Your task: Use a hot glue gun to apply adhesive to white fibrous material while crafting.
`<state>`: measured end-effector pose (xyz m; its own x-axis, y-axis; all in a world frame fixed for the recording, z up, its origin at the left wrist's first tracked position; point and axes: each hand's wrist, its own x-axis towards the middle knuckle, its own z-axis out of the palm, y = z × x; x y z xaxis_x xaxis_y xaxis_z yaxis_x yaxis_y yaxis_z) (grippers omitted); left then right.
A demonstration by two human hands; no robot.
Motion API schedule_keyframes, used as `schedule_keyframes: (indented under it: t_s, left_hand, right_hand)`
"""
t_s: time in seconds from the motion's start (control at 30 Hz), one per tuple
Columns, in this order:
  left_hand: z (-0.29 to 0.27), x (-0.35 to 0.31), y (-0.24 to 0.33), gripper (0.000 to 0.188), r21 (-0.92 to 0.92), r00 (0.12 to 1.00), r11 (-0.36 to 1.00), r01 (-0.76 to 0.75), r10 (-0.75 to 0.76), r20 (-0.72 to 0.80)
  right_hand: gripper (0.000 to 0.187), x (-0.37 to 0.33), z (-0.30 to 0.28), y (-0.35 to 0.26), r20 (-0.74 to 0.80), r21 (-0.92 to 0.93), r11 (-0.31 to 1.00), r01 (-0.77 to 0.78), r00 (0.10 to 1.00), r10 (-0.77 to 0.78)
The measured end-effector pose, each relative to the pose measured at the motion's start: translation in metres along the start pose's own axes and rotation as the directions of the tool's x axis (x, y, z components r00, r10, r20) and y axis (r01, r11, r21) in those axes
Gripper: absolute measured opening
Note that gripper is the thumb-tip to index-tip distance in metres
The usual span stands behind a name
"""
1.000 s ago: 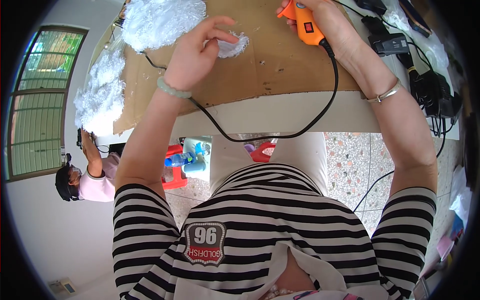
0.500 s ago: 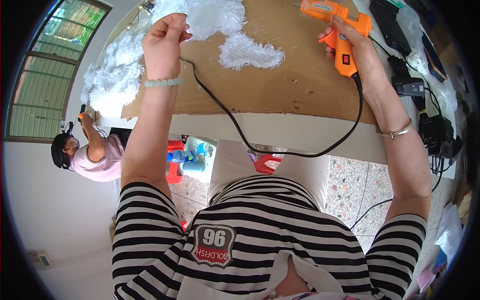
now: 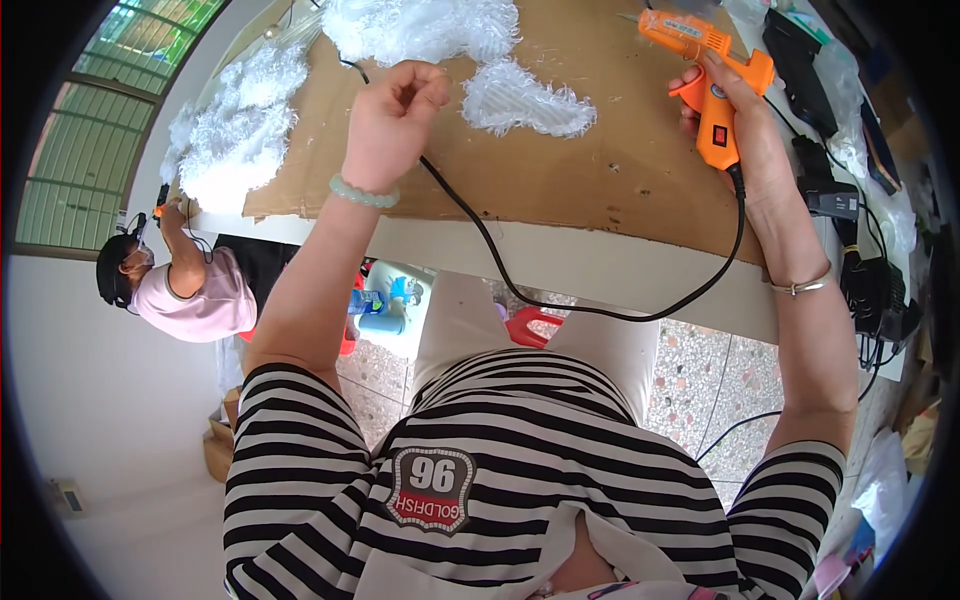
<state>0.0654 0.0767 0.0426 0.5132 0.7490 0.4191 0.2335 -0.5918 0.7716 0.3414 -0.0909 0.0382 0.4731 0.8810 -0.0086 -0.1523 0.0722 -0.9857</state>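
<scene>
My right hand (image 3: 748, 118) is wrapped round the handle of an orange hot glue gun (image 3: 718, 145), held over the right side of the cardboard sheet (image 3: 560, 190) with its nozzle toward the far left. My left hand (image 3: 392, 118) hovers above the cardboard with its fingers curled into a pinch; whatever may be between them is too small to make out. Just beyond it lies a large fluffy white piece (image 3: 420, 30). To its right is a smaller curved piece of white fringed material (image 3: 525, 100). A black cord (image 3: 480, 235) loops from the gun's handle across the table's near edge.
More white fluffy material (image 3: 245, 120) is heaped at the left. Black adapters (image 3: 875, 280), cables and plastic bags crowd the right edge. A person in a pink top (image 3: 195, 300) works at the far left. A stool with a blue bottle (image 3: 368, 302) stands below the table.
My left hand has come nearer and to the right, away from the large fluffy piece. The glue gun in my right hand has shifted slightly right along with the view.
</scene>
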Motion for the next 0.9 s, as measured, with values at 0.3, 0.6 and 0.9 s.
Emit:
schedule_keyframes:
  t_s: [0.3,0.6,0.9]
  left_hand:
    - [0.006,0.002,0.003,0.023,0.221,0.946,0.920,-0.323,0.319,0.055]
    - [0.012,0.012,-0.008,0.032,0.362,0.885,0.822,-0.439,0.327,0.331]
    - [0.016,0.054,-0.003,0.050,0.402,0.793,0.819,-0.410,0.102,0.600]
  right_hand:
    - [0.028,-0.002,0.002,0.000,0.033,-0.015,1.000,0.022,0.999,-0.021]
    - [0.030,0.000,-0.002,0.002,0.031,-0.058,0.998,0.015,0.999,-0.013]
    - [0.030,0.000,0.002,0.000,0.026,-0.059,0.998,0.022,0.999,-0.020]
